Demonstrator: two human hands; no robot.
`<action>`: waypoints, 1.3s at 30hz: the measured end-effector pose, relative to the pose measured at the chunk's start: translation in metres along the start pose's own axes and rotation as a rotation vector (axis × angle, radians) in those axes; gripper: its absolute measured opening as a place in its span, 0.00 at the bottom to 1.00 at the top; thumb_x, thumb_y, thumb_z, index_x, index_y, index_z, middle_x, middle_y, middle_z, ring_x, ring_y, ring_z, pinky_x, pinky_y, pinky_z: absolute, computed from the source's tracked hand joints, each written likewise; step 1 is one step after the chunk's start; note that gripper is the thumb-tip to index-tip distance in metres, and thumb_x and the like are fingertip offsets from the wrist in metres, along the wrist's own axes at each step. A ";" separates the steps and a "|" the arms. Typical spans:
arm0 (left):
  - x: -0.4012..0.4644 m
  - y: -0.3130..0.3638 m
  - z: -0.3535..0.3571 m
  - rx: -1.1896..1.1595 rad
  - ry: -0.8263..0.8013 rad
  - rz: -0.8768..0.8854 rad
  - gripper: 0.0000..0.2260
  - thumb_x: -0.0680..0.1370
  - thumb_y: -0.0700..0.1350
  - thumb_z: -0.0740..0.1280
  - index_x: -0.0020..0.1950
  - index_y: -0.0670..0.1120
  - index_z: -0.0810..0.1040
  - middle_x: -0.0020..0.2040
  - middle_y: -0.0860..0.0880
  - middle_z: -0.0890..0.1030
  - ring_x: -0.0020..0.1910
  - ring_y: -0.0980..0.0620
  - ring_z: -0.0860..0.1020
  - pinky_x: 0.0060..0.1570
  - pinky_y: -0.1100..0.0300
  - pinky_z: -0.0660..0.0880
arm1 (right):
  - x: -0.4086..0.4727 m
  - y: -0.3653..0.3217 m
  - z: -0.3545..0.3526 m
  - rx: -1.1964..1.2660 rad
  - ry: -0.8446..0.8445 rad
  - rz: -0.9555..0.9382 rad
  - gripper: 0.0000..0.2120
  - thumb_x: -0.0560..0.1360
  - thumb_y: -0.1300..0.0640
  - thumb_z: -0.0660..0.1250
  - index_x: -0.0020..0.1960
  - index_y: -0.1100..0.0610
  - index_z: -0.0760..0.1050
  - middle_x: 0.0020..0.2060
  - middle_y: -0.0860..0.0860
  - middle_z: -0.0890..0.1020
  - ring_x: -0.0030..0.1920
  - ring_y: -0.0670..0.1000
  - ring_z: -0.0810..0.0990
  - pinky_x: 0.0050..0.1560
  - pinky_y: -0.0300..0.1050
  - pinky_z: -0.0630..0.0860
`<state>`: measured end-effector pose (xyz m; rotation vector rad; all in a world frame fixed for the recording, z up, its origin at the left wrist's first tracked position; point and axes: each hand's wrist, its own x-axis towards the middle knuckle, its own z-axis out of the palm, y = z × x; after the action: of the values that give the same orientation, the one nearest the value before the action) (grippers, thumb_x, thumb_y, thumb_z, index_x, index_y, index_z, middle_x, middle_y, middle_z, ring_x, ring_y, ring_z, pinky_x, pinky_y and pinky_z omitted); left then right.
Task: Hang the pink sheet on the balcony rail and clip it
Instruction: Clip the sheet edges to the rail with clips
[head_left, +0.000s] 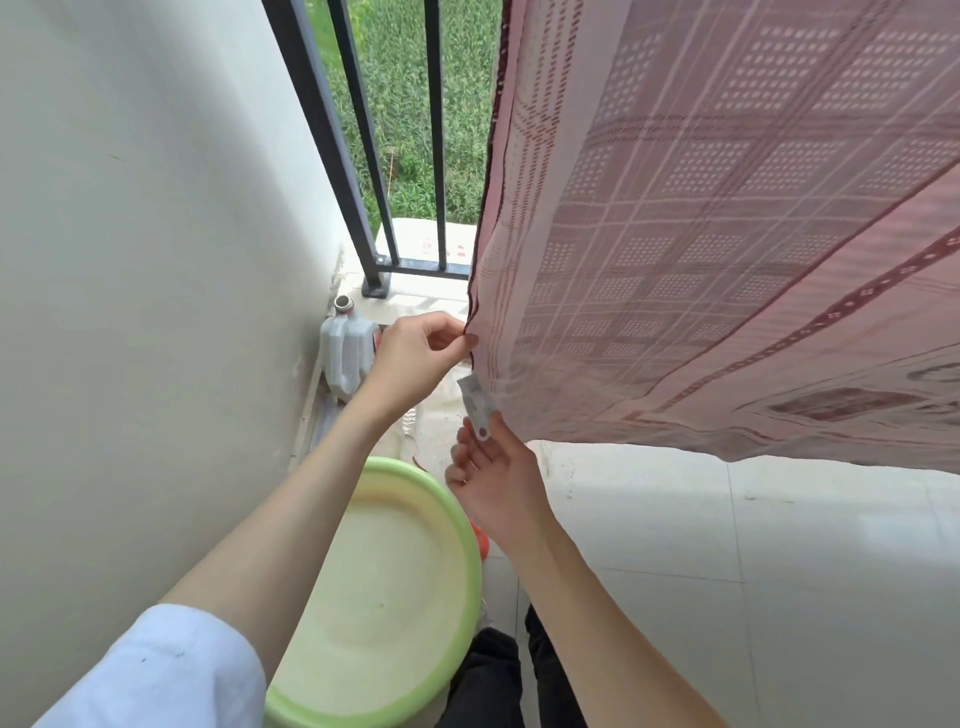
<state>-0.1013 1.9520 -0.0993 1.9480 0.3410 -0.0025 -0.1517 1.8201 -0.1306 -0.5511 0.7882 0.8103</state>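
Nearest the camera, a white sleeve (171, 670) covers the upper left arm, and dark trouser legs (498, 675) show at the bottom edge. A green basin (470, 561) with a cream interior sits on the tiled floor (779, 571), partly hidden by the left forearm; an orange object (480, 540) shows just behind its right rim. Above the basin, the right hand (493, 475) is raised palm-up, its thumb and fingers gripping the lower end of a white clip (478, 405); the clip's upper end meets the sheet's left edge. The left hand (415, 358) pinches the dark-trimmed left edge of the pink sheet (727, 234) just above the clip. The sheet hangs down across the upper right, covering most of the balcony rail (358, 156); only the bars at left remain exposed. A white plastic jug (345, 351) stands in the corner against the wall (130, 260), behind the left hand. Green vegetation (400, 104) is visible through the bars.
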 end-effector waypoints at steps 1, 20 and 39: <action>0.001 0.002 -0.002 0.022 -0.002 -0.008 0.08 0.74 0.44 0.70 0.36 0.55 0.78 0.35 0.57 0.81 0.33 0.67 0.76 0.40 0.70 0.70 | 0.000 0.005 0.000 0.057 -0.038 0.012 0.09 0.70 0.55 0.66 0.45 0.62 0.75 0.36 0.53 0.77 0.31 0.48 0.72 0.32 0.39 0.60; -0.006 0.014 0.005 0.089 0.130 -0.132 0.06 0.72 0.45 0.70 0.35 0.53 0.79 0.30 0.59 0.78 0.29 0.70 0.73 0.43 0.65 0.69 | 0.008 0.029 0.022 0.189 -0.112 -0.140 0.10 0.76 0.54 0.61 0.47 0.60 0.77 0.32 0.49 0.74 0.25 0.43 0.68 0.26 0.34 0.62; -0.021 0.018 0.001 0.191 0.093 -0.089 0.06 0.76 0.45 0.66 0.48 0.45 0.80 0.48 0.49 0.80 0.47 0.54 0.76 0.47 0.64 0.69 | -0.005 0.000 0.017 -0.456 -0.100 -0.087 0.06 0.79 0.52 0.58 0.52 0.51 0.71 0.52 0.49 0.78 0.55 0.51 0.75 0.54 0.48 0.71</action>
<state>-0.1175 1.9397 -0.0805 2.1241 0.5052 -0.0023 -0.1468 1.8296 -0.1163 -0.9360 0.4817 0.9340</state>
